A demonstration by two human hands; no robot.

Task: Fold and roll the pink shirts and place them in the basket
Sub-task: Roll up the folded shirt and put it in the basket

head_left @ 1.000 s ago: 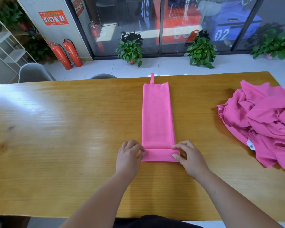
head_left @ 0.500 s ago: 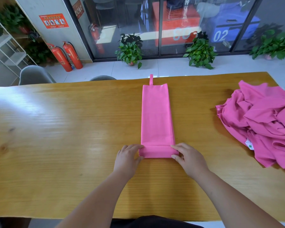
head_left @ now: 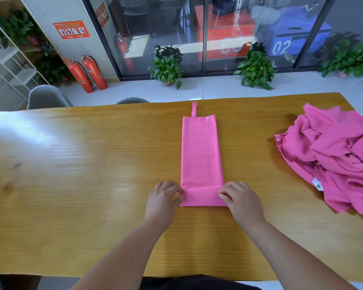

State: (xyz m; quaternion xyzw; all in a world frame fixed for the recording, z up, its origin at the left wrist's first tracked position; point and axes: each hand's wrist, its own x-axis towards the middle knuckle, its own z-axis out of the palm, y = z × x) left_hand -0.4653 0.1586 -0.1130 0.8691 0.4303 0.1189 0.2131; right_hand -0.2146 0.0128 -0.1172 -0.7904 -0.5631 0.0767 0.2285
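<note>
One folded pink shirt (head_left: pixel 200 155) lies as a long narrow strip in the middle of the wooden table (head_left: pixel 71 164), running away from the person, with a small loop and one white button at its far end. Its near end is turned over into a single flat band. The left hand (head_left: pixel 162 197) grips the band's left edge with curled fingers, and the right hand (head_left: pixel 241 198) grips the right edge the same way; both forearms reach in from the near side. A heap of pink shirts (head_left: pixel 333 160) sits on the table's right end, well apart from the strip (how many are in it cannot be told). Beyond the table stand two grey chairs (head_left: pixel 47 97), two red fire extinguishers (head_left: pixel 78 74) and three potted plants (head_left: pixel 167 65) along the glass wall.
</note>
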